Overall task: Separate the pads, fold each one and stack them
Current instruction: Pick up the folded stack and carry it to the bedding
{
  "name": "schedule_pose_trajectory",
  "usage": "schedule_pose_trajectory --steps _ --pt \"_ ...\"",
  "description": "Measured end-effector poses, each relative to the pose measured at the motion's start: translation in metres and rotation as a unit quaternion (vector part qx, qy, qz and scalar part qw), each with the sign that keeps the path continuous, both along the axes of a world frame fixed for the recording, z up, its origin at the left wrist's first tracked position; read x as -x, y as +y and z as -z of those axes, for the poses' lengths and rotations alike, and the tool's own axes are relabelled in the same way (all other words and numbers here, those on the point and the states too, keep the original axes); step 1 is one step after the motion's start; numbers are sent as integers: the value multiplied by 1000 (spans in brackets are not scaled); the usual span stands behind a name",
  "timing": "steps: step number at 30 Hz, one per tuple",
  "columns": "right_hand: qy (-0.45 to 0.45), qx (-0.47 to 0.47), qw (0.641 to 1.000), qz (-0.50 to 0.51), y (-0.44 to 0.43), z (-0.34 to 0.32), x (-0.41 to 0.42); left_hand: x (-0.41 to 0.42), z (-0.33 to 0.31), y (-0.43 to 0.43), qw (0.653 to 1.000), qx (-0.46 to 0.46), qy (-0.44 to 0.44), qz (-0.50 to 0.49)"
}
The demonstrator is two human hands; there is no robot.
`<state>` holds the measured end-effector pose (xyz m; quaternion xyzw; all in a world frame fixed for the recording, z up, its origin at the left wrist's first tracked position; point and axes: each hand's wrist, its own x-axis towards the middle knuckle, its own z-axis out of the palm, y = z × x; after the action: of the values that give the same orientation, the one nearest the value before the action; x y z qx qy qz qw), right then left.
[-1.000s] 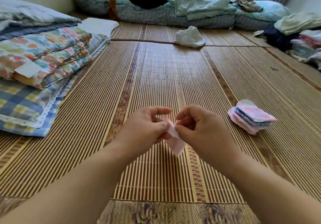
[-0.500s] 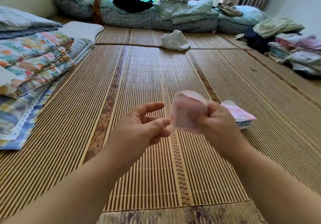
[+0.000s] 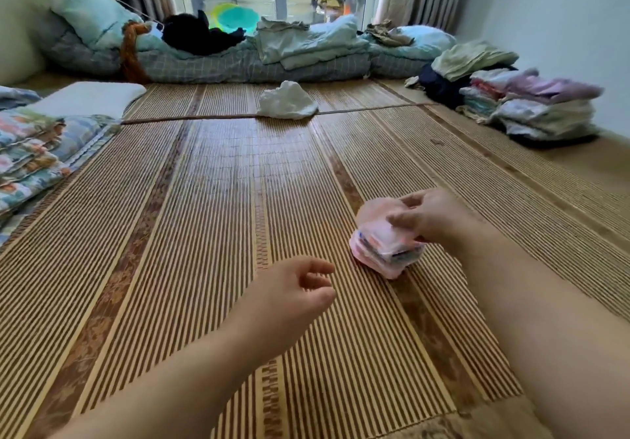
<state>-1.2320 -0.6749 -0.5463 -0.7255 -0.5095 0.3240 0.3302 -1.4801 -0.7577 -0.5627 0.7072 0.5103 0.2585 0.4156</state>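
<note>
One pad [image 3: 376,212] pinched in right fingers [image 3: 405,218], lowered flat onto stack [image 3: 385,251] beneath for alignment; left fingers [image 3: 318,268] loosely curled, empty.

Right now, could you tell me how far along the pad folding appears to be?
Several folded pads already sit in a stack on the mat. The right hand is setting a pink pad on top of it; the left hand is empty. No loose pads show, so little may remain.
</note>
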Motion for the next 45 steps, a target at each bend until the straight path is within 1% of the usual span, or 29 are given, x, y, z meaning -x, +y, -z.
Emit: schedule_pose_trajectory --steps 2,4,6,9,11,13,14,17,20,23,25,28,29,30,32,33,35,37,39,41,43,45 --pt "-48 25 998 -19 1 5 4 -21 -4 18 1000 -5 11 -8" --pt "-109 28 993 -16 3 9 2 -42 -5 36 999 -14 32 -13" --pt "-134 37 990 -4 4 14 -2 -59 -4 54 999 -10 46 -19" --pt "-158 93 983 -27 5 18 -11 -82 0 81 996 23 72 -40" --pt "-160 116 979 -57 6 20 -14 -92 -2 97 994 87 62 -33" --pt "-154 126 975 -95 6 22 -15 -96 -5 110 985 172 31 8" --pt "-144 132 974 -117 5 23 -15 -97 -5 117 979 198 35 28" --pt "-130 147 964 -181 1 26 -11 -99 -2 133 968 228 84 64" --pt "-137 161 958 -196 2 26 -7 -100 -1 141 954 283 63 74" --pt "-150 176 954 -192 1 25 -6 -98 0 144 944 312 58 90" --pt "-118 161 960 -197 -3 26 -7 -95 0 145 939 321 54 109" --pt "-20 108 975 -192 -12 29 -2 -85 -4 140 936 311 44 157" --pt "-4 92 979 -183 -16 29 2 -81 -7 135 935 306 34 178" --pt "-3 76 982 -175 -20 29 7 -77 -8 129 934 298 22 194" --pt "-30 27 984 -171 -30 20 20 -64 -14 113 944 263 -8 200" --pt "-51 -5 983 -178 -35 14 28 -55 -19 103 954 228 -17 192" --pt "-112 -79 968 -212 -48 -1 44 -34 -31 81 978 131 -18 164" --pt "-140 -144 947 -251 -66 -18 65 -4 -42 55 988 63 -43 136" --pt "-126 -187 931 -287 -89 -29 90 29 -46 26 988 35 -97 117" --pt "-96 -213 920 -313 -107 -28 115 59 -42 -1 984 29 -145 96" --pt "-62 -215 914 -338 -120 -19 137 86 -29 -22 987 14 -144 64" --pt "-63 -188 913 -355 -128 -3 154 107 -14 -36 994 12 -106 37"
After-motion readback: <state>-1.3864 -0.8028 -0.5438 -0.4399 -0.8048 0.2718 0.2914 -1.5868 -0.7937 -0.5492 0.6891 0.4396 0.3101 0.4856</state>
